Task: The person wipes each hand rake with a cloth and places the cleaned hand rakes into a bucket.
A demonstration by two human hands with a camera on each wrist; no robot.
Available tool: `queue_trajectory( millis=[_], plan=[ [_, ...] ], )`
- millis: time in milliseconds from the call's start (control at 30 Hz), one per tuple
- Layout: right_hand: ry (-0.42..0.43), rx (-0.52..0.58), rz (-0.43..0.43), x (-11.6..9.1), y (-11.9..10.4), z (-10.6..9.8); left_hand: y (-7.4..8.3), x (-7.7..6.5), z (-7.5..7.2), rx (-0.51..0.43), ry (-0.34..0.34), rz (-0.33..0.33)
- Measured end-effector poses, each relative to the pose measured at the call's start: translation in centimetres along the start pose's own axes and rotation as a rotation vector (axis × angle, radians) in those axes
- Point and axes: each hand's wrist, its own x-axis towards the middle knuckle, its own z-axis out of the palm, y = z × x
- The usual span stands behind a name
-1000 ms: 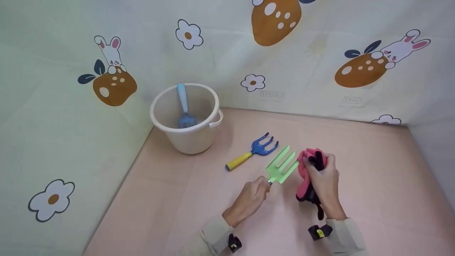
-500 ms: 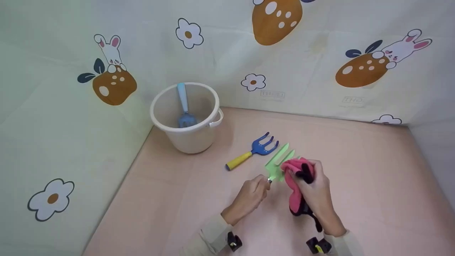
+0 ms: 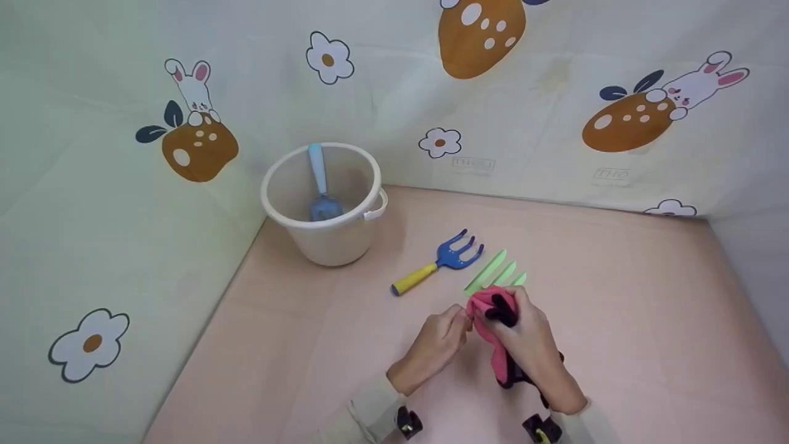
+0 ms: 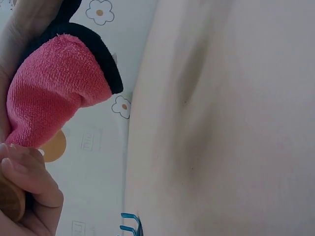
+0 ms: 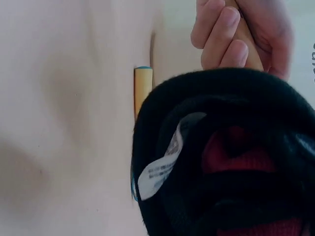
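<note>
My left hand (image 3: 431, 345) grips the wooden handle (image 5: 248, 46) of a green hand fork (image 3: 486, 271), its tines pointing away. In my right hand (image 3: 533, 339) is a bunched pink terry cloth (image 3: 484, 302) with black trim, held against the base of the fork's head. It hides the neck and lower head of the fork, right beside the left fingertips. The cloth (image 4: 59, 88) hangs down as a hollow, mitt-like shape in the left wrist view. A white label (image 5: 165, 169) shows inside its black-edged opening in the right wrist view.
Beyond the hands, a blue cultivator with a yellow handle (image 3: 414, 279) lies on the pinkish tabletop (image 3: 296, 345). A cream bucket (image 3: 336, 246) stands at the back left, with a light blue tool (image 3: 318, 169) leaning inside. Printed fabric walls (image 3: 530, 123) border the table.
The right hand has moved left and towards me with the pink cloth, from the tine tips down to the fork's base. The left hand stays almost still on the handle.
</note>
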Motion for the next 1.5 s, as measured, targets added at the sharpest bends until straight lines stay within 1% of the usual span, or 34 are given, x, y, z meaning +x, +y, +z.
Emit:
queue_trajectory(
  millis=[67, 167, 300, 433, 533, 667, 867, 967, 1100, 1167, 1300, 1500],
  plan=[
    [0.024, -0.052, -0.008, 0.0, 0.0, 0.0, 0.1, -0.1, 0.1, 0.017, 0.007, 0.009],
    [0.087, -0.123, -0.037, 0.0, 0.0, -0.1, 0.3, -0.2, 0.2, 0.05, 0.016, 0.036],
    [0.149, -0.169, -0.071, 0.2, 0.1, -0.1, 0.4, -0.2, 0.3, 0.097, 0.024, 0.061],
    [0.178, -0.176, -0.079, 0.5, 0.2, -0.2, 0.4, -0.3, 0.1, 0.118, 0.01, 0.054],
    [0.181, -0.171, -0.069, 0.7, 0.3, -0.3, 0.4, -0.3, 0.1, 0.117, 0.0, 0.047],
    [0.18, -0.159, -0.054, 0.9, 0.5, -0.3, 0.4, -0.2, 0.0, 0.114, -0.005, 0.03],
    [0.211, -0.148, -0.043, 1.2, 0.7, -0.1, 0.5, -0.2, 0.0, 0.121, -0.031, -0.006],
    [0.191, -0.151, -0.007, 1.5, 0.8, -0.2, 0.5, -0.2, -0.1, 0.124, -0.047, -0.036],
    [0.152, -0.136, 0.082, 2.3, 1.0, -1.0, 0.3, -0.3, -0.2, 0.133, -0.075, -0.07],
    [0.141, -0.129, 0.112, 2.7, 1.2, -1.4, 0.2, -0.4, -0.2, 0.142, -0.086, -0.08],
    [0.125, -0.111, 0.137, 3.2, 1.5, -2.0, 0.2, -0.5, -0.3, 0.149, -0.102, -0.095],
    [0.142, -0.081, 0.176, 3.5, 1.8, -2.5, 0.4, -0.4, -0.3, 0.154, -0.124, -0.121]
  ],
)
